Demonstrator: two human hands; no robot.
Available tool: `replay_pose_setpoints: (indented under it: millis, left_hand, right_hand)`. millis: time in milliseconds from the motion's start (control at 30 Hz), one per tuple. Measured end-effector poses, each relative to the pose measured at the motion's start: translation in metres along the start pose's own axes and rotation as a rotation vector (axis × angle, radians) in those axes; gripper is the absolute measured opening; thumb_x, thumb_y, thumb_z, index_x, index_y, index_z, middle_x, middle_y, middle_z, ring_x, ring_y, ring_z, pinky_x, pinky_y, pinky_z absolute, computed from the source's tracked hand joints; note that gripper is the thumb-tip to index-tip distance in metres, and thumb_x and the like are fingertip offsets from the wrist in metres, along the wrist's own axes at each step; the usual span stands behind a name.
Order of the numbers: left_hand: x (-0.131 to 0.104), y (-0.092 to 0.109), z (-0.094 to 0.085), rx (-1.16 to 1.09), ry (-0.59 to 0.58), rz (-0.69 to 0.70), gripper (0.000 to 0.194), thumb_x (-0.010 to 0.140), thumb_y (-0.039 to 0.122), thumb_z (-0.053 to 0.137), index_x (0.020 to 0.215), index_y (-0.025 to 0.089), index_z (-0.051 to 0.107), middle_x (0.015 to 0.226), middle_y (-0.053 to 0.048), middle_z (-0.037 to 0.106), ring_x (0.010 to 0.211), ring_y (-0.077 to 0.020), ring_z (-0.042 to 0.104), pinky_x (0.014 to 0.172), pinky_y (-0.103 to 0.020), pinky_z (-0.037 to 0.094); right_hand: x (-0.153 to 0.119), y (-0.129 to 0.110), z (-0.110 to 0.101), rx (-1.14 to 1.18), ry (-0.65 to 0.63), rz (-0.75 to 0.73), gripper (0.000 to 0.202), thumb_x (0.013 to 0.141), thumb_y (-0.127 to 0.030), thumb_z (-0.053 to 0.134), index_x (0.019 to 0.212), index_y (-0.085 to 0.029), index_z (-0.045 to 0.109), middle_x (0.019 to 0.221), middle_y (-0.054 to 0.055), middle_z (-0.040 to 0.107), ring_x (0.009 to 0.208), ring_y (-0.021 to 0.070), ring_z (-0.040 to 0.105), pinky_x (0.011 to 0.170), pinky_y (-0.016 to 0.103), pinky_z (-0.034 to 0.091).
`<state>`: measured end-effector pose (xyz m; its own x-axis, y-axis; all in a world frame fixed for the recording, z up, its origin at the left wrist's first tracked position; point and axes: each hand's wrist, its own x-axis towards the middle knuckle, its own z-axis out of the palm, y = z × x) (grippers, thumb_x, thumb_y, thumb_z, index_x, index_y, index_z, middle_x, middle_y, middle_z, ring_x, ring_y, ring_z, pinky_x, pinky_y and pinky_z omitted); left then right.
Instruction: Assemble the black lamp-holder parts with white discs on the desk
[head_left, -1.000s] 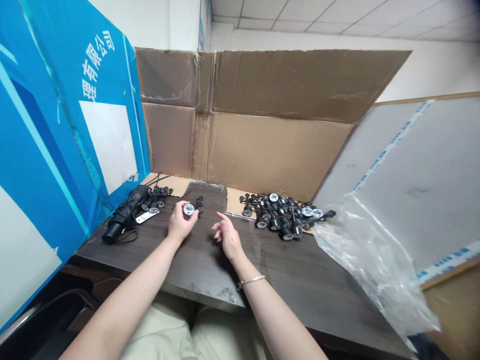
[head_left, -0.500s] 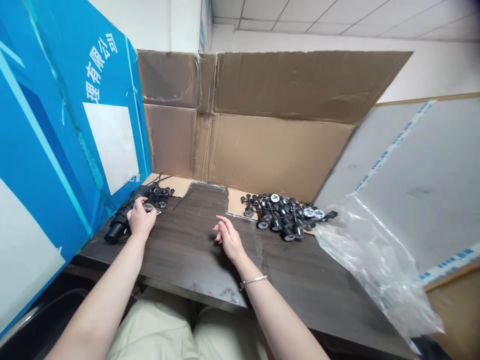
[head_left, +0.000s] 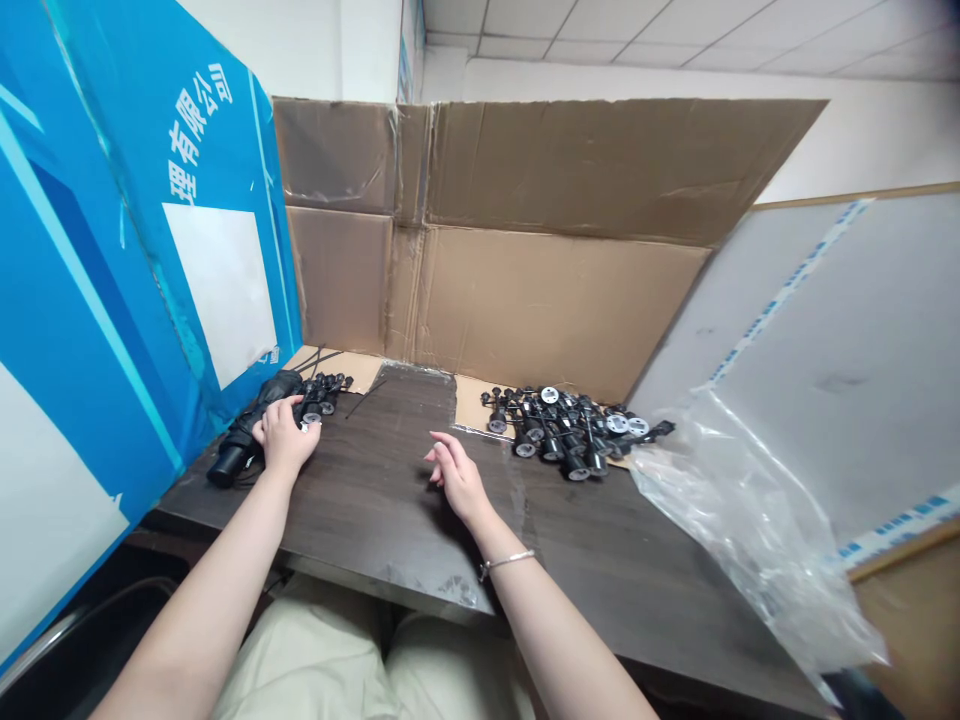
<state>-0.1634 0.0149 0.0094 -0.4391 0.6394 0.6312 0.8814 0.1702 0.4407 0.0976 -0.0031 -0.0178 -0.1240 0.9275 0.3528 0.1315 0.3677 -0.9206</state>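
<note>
On the left side of the dark wooden table, my left hand [head_left: 288,438] reaches over black parts [head_left: 327,395] with round grey ends. Its fingers are curled down, and a small pale bit shows by the thumb; what they hold is mostly hidden. Close beside this hand lies a long black bundle with a cylindrical end [head_left: 231,462], resembling a folded umbrella. My right hand [head_left: 459,478] hovers at mid-table with fingers loosely bent and apart, holding nothing. To its right is a heap of black parts [head_left: 574,435], some with round white or grey discs.
Brown cardboard [head_left: 555,310] stands upright behind the table [head_left: 375,500]. A blue panel [head_left: 217,220] closes off the left. Crumpled clear plastic [head_left: 757,540] hangs over the right edge. Thin black sticks [head_left: 366,398] lie near the back left.
My left hand has shifted slightly right and turned, covering a round-ended part seen by its fingers before. My right hand has stayed in place.
</note>
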Motion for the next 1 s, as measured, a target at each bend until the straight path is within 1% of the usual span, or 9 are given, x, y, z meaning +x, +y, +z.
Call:
replay_pose_setpoints:
  millis: [67,133,233,333,400,500,633,833,1000]
  left_hand:
    - [-0.004,0.007,-0.001,-0.055,0.087,0.077,0.031,0.071,0.025,0.052,0.101,0.018,0.053,0.107,-0.011,0.055,0.106,-0.0273,0.046,0.091,-0.041,0.027]
    - [-0.013,0.018,-0.003,-0.150,0.017,0.233,0.024,0.074,0.026,0.049,0.095,0.017,0.055,0.098,-0.009,0.059,0.099,-0.0248,0.051,0.087,-0.038,0.031]
    - [-0.030,0.037,-0.005,-0.331,-0.385,0.484,0.020,0.080,0.029,0.042,0.085,0.018,0.057,0.076,-0.004,0.063,0.073,-0.0166,0.057,0.072,-0.027,0.038]
    - [-0.046,0.051,-0.006,-0.399,-0.664,0.557,0.028,0.083,0.035,0.039,0.071,0.019,0.058,0.064,0.000,0.063,0.062,-0.0137,0.057,0.062,-0.022,0.039]
    - [-0.050,0.053,-0.007,-0.433,-0.726,0.545,0.033,0.084,0.038,0.038,0.067,0.019,0.059,0.061,0.000,0.063,0.061,-0.0131,0.057,0.061,-0.021,0.039]
    - [-0.048,0.046,-0.005,-0.501,-0.718,0.410,0.036,0.083,0.042,0.038,0.066,0.018,0.059,0.056,0.001,0.061,0.057,-0.0123,0.057,0.059,-0.020,0.040]
    - [-0.039,0.033,0.001,-0.545,-0.647,0.182,0.037,0.082,0.045,0.038,0.068,0.017,0.058,0.056,0.001,0.061,0.055,-0.0127,0.057,0.058,-0.021,0.041]
    - [-0.038,0.033,0.006,-0.319,-0.755,0.290,0.029,0.079,0.040,0.043,0.067,0.020,0.060,0.063,0.001,0.063,0.061,-0.0146,0.056,0.057,-0.022,0.036]
    - [-0.040,0.036,0.005,-0.263,-0.765,0.323,0.028,0.080,0.039,0.042,0.069,0.020,0.060,0.065,0.001,0.062,0.062,-0.0145,0.055,0.057,-0.022,0.034]
  right_hand:
    - [0.000,-0.001,0.000,-0.008,0.004,-0.003,0.044,0.082,-0.049,0.037,0.107,-0.016,0.049,0.074,0.002,0.057,0.053,0.0106,0.052,0.050,0.023,0.043]
    - [0.000,-0.002,-0.001,-0.025,0.009,-0.009,0.043,0.081,-0.049,0.038,0.105,-0.016,0.051,0.076,0.003,0.058,0.054,0.0110,0.053,0.051,0.023,0.044]
    - [0.000,-0.002,-0.002,-0.092,-0.005,-0.022,0.037,0.079,-0.047,0.043,0.096,-0.017,0.056,0.075,0.004,0.060,0.059,0.0128,0.055,0.054,0.024,0.045]
    - [0.000,-0.003,-0.002,-0.193,-0.032,-0.053,0.030,0.078,-0.043,0.046,0.085,-0.018,0.059,0.075,0.004,0.062,0.064,0.0146,0.056,0.059,0.026,0.045]
    - [-0.001,-0.005,-0.003,-0.268,-0.060,-0.072,0.027,0.079,-0.041,0.045,0.081,-0.018,0.061,0.075,0.004,0.063,0.065,0.0150,0.057,0.061,0.026,0.045]
    - [0.000,-0.006,-0.012,-0.409,-0.144,-0.059,0.025,0.078,-0.037,0.046,0.079,-0.019,0.062,0.073,0.003,0.064,0.066,0.0157,0.057,0.065,0.028,0.044]
    - [0.005,-0.001,-0.045,-0.534,-0.163,0.141,0.024,0.074,-0.037,0.051,0.081,-0.019,0.063,0.076,0.005,0.066,0.069,0.0171,0.059,0.067,0.029,0.044]
    - [0.008,0.007,-0.114,-0.557,0.112,0.303,0.031,0.070,-0.044,0.051,0.082,-0.018,0.063,0.075,0.006,0.066,0.071,0.0189,0.060,0.063,0.028,0.045]
    - [-0.001,0.023,-0.172,-0.744,0.549,0.359,0.030,0.066,-0.041,0.052,0.080,-0.017,0.065,0.081,0.010,0.066,0.076,0.0239,0.060,0.068,0.034,0.045]
